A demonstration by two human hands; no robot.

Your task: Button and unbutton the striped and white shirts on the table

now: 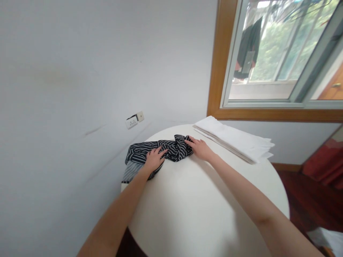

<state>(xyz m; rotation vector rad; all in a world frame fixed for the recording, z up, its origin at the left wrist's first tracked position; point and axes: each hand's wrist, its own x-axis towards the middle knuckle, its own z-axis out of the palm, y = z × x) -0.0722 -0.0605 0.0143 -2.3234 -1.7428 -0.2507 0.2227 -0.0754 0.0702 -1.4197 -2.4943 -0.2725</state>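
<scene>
Loosely bunched striped fabric (178,149) on smooth round bench (184,207), left hand (154,160) splayed atop, right hand (200,148) touching, its grip unclear

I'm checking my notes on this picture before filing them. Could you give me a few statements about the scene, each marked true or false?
1. The left hand rests on the striped cloth. True.
2. The striped cloth is spread out flat and smooth. False: it is bunched and rumpled.
3. The right hand is at the end of the striped cloth nearer the white stack. True.
4. The white stack lies under the left hand. False: it lies beyond the right hand, apart from both hands.
5. The table has a curved edge. True.
</scene>
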